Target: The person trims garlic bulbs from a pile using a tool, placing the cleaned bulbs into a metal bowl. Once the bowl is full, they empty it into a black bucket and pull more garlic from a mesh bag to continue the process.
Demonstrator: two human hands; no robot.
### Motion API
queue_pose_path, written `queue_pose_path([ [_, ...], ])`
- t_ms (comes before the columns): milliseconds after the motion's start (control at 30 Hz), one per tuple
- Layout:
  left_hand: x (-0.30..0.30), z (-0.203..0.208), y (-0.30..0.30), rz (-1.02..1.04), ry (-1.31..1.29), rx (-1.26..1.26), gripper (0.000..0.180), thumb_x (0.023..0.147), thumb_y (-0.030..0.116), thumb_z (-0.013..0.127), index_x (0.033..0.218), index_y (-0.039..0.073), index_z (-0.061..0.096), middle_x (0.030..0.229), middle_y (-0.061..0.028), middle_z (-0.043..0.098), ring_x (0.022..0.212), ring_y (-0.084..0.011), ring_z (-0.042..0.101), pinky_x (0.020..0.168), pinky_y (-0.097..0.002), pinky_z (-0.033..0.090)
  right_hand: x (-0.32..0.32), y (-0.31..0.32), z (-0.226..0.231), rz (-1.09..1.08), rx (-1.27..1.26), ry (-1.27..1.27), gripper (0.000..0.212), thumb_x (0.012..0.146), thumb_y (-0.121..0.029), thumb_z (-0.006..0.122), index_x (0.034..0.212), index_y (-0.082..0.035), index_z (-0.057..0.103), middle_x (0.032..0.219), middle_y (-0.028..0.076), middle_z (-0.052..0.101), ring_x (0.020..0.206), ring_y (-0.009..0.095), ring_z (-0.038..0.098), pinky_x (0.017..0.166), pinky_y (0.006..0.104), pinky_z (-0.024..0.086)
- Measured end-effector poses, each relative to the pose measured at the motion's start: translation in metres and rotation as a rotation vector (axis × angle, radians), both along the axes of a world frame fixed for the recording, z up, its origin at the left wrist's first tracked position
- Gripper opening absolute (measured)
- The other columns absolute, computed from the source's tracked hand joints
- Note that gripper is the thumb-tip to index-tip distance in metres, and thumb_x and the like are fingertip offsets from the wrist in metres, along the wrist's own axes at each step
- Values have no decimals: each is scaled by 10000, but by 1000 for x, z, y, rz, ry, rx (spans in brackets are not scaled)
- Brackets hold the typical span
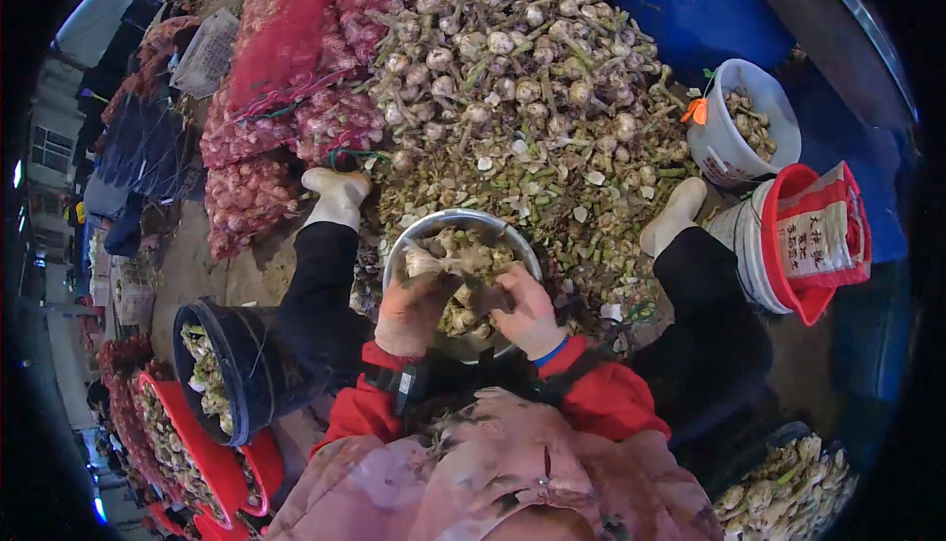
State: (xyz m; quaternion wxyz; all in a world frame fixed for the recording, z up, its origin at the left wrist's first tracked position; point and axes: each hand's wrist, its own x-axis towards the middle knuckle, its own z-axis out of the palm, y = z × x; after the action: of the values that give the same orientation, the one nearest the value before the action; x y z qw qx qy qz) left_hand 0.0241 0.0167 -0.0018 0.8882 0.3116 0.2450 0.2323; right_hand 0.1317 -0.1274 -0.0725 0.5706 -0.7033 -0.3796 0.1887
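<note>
Between my knees a round metal bowl [455,214] holds peeled garlic cloves [459,316] and garlic with loose skins and stalks. Above its left side, the gloved fingers of my left hand [409,312] are curled against a pale garlic bulb [424,261], which is partly hidden and blurred. My right hand [529,312], also gloved, comes in from the bowl's right side. Its fingers bend inward close to the left fingertips, and whatever lies between them is too dark and smeared to make out.
Ahead lies a large heap of garlic bulbs [512,58] with skins and stalk scraps before it. Red mesh sacks [251,201] stand left. A black bucket [246,344] of cloves is near my left leg; a white bucket [724,137] and red-rimmed buckets [778,236] stand right.
</note>
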Motion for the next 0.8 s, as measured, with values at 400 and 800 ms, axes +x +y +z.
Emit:
queue_pose_path([
  [400, -5, 10, -3, -133, 178, -135, 734, 747, -3, 663, 1404, 77, 346, 1313, -118, 507, 1232, -271, 488, 1025, -439, 406, 24, -3, -51, -87, -511, 570, 393, 748, -68, 711, 1114, 24, 600, 1024, 142, 672, 967, 243, 641, 852, 339, 493],
  [800, 98, -147, 278, -278, 1224, 1484, 405, 795, 79, 506, 1192, 62, 588, 1099, -232, 631, 1062, -377, 587, 900, -446, 469, 34, 25, -44, -137, -206, 804, 202, 776, -27, 684, 974, -40, 648, 910, 18, 647, 838, 116, 572, 789, 277, 464],
])
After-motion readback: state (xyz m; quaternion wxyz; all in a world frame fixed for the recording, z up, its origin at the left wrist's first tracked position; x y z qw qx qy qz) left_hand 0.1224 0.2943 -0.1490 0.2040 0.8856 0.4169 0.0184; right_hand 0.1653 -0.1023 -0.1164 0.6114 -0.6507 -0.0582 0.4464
